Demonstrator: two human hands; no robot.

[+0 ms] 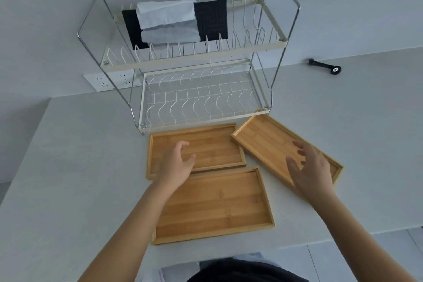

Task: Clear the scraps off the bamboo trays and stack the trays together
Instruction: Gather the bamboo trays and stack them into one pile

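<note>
Three bamboo trays lie flat on the pale counter, none stacked. The far left tray (212, 144) sits in front of the dish rack. The far right tray (263, 137) lies at an angle beside it. The near tray (215, 206) is the largest and closest to me. I see no scraps on any of them. My left hand (177, 162) hovers over the far left tray's near left part, fingers curled and apart, holding nothing. My right hand (309, 167) is spread over the angled tray, fingers apart, holding nothing.
A two-tier wire dish rack (194, 89) stands just behind the trays, with black and white cloths (169, 20) on its top tier. A black handled tool (325, 65) lies at the far right. Wall sockets (109, 80) sit behind the rack. The counter edge runs below the near tray.
</note>
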